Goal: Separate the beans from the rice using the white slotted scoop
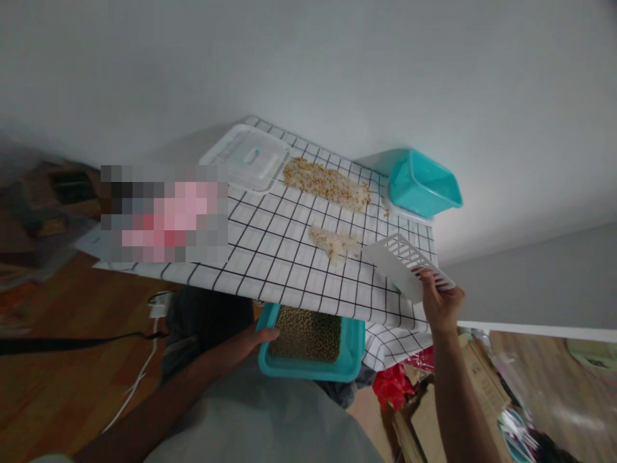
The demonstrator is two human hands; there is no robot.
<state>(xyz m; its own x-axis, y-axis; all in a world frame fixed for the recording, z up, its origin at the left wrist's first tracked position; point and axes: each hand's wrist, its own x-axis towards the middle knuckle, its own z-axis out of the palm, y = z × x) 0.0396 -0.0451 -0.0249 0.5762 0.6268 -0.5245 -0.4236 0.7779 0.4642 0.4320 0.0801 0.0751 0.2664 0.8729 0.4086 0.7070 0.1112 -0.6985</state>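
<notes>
My left hand (264,335) grips the left rim of a teal plastic tub (357,354), its thumb over the edge. Small round greenish-brown beans or pellets (306,334) fill the bottom of it. The tub is held below the table's front edge, against my body. In my right hand (439,302) is a white slotted plastic plate (402,267), tilted over the right end of the table. Beside its left corner lies a small patch of pale, wet-looking bits (334,243). Farther back is a longer strip of yellowish grains (325,184).
The table has a white cloth with black grid lines (263,235). A clear plastic lid (248,157) lies at the back left. An upright teal bin (424,186) stands at the back right by the wall. Something pink (180,206) is pixelated on the left. Flattened cardboard (477,379) lies below right.
</notes>
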